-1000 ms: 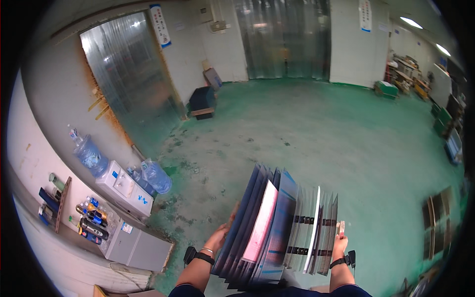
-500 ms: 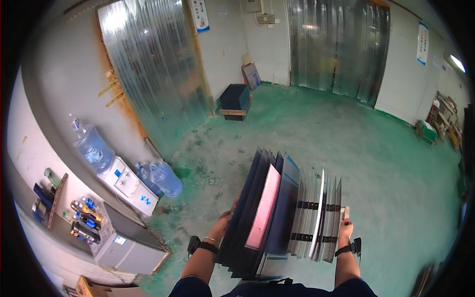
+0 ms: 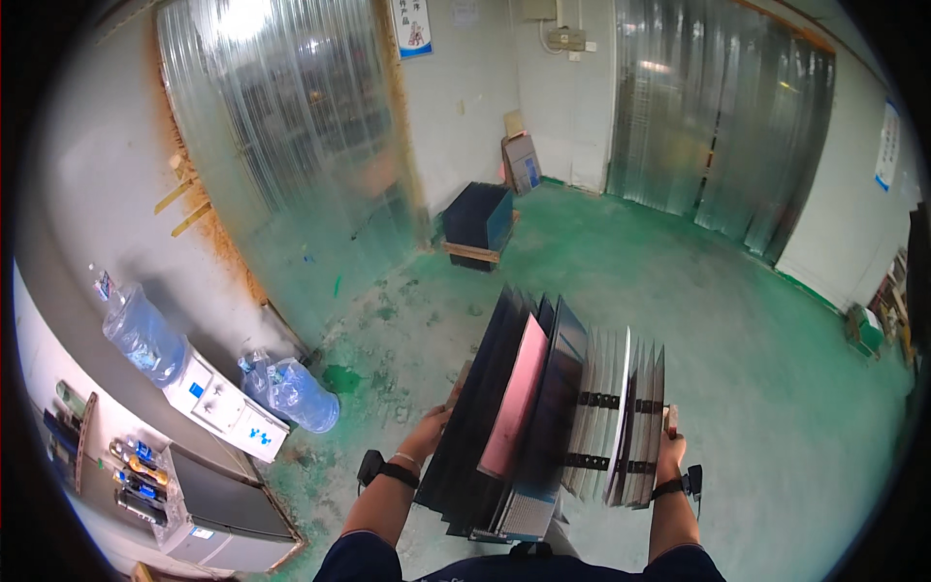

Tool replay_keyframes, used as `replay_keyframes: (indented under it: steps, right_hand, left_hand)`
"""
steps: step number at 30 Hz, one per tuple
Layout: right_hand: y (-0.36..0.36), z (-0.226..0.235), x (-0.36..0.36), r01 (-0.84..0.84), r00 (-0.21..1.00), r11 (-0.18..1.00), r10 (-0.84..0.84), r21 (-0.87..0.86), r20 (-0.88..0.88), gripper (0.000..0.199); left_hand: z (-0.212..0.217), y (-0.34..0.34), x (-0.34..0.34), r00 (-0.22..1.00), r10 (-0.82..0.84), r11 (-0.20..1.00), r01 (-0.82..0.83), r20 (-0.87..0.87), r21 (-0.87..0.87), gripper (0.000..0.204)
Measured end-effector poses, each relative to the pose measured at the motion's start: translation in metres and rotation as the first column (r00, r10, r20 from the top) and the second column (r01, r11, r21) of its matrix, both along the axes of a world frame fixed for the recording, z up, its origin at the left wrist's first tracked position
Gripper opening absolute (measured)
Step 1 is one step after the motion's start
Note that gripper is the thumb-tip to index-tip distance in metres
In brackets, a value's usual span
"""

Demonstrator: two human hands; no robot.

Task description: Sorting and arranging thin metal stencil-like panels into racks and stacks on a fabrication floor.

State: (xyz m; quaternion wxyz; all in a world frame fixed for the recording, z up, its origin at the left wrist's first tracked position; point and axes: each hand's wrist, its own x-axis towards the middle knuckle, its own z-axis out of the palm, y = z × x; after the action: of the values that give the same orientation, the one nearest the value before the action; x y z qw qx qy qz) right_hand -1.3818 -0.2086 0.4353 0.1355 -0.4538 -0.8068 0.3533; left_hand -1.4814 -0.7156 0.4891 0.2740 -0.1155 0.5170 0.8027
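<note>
I carry a rack of upright sheets in front of my body, above the floor. Its left part is a thick stack of dark panels (image 3: 545, 417) with one pink sheet (image 3: 514, 398) among them. On the right, thin greyish plates (image 3: 593, 436) stand apart in black slotted strips (image 3: 588, 462), one bright white plate (image 3: 622, 398) between them. My left hand (image 3: 427, 434) is closed at the rack's left side, its fingertips partly hidden by the dark panels. My right hand (image 3: 669, 452) is wrapped round a short wooden handle (image 3: 671, 419) on the right side.
Ahead on the green floor (image 3: 737, 388) stands a box-like stack of dark panels (image 3: 475, 215) with a wooden bar. To the left are a water dispenser (image 3: 223, 407), wrapped water bottles (image 3: 301, 393) and a grey cabinet (image 3: 223, 504). Strip curtains (image 3: 718, 126) hang in two doorways.
The room has shifted in view as I move forward and turn: the floor stack looks nearer and the right doorway lies further right. Both hands keep their hold on the rack.
</note>
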Motion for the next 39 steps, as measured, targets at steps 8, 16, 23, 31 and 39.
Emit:
replay_keyframes:
  steps: [8,16,23,31,39]
  right_hand:
    - [0.061,-0.018,-0.253,-0.103,0.994,0.995,0.103,-0.003,0.028,0.032]
    - [0.084,-0.016,-0.503,-0.249,0.964,0.964,0.237,-0.096,-0.118,0.028]
    - [0.104,-0.04,-0.696,-0.308,0.951,0.951,0.308,0.015,-0.015,0.031]
    - [0.098,-0.078,-0.935,-0.456,0.889,0.885,0.459,-0.096,0.012,0.029]
    - [0.082,-0.124,-1.174,-0.636,0.77,0.767,0.638,0.08,-0.004,0.03]
  left_hand:
    - [-0.003,0.051,-0.172,0.991,0.133,0.988,-0.134,-0.02,-0.074,0.039]
    - [-0.053,0.07,-0.364,0.981,0.194,0.981,-0.195,-0.018,-0.007,0.043]
    - [-0.067,0.086,-0.541,0.962,0.268,0.963,-0.269,0.049,0.016,0.041]
    - [-0.112,0.087,-0.692,0.917,0.377,0.923,-0.384,0.127,0.033,0.043]
    - [-0.181,0.095,-0.812,0.795,0.559,0.825,-0.562,0.237,-0.058,0.051]
